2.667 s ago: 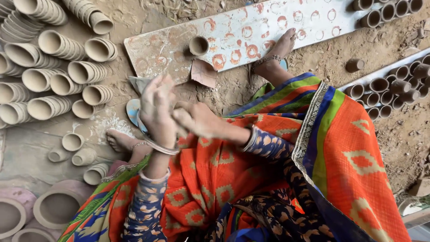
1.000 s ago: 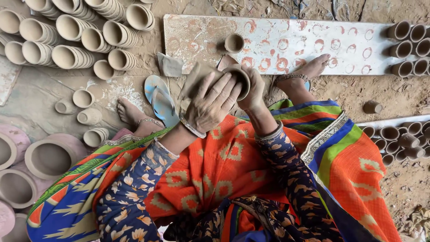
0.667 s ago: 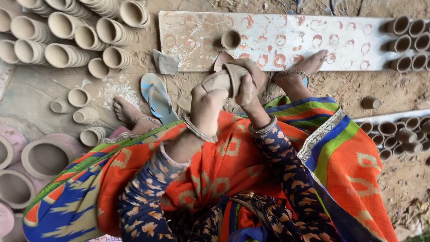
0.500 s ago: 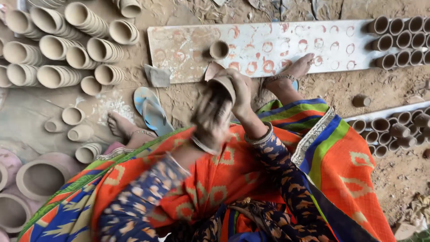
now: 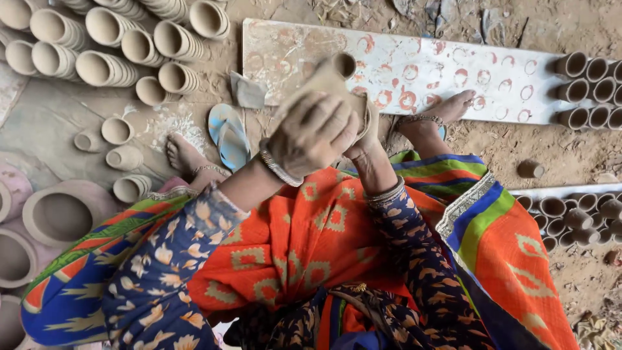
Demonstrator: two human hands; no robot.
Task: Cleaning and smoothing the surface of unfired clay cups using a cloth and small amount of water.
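Head view: you sit on the dirt floor (image 5: 518,149), both hands up in front of you over the orange cloth (image 5: 291,240) on your lap. Left hand (image 5: 315,133) is cupped over a piece of tan cloth or clay sheet (image 5: 321,81), fingers curled down on it, so that grip is closed on the sheet. Right hand (image 5: 363,133) is mostly hidden behind the left; its grip looks wrapped round something under the sheet, probably a small clay cup, but you cannot tell for sure what it holds.

Step in hand, judged from the pose: rubbing or smoothing a cup's wall between both hands, mid-way through the piece. Next move calls for turning it in the right hand while the left keeps light pressure, then a free spot to set it down.

The held thing sits above your knees, near the white board (image 5: 453,71), not touching it. Its long axis seems to run away from you, toward the board, tilted up a bit; the mouth end is hidden.

One cup (image 5: 343,63) lies on the board just beyond your hands, mouth toward the camera. Stacked cups (image 5: 110,65) lie top left, a blue sandal (image 5: 228,135) beside your left foot (image 5: 184,155)
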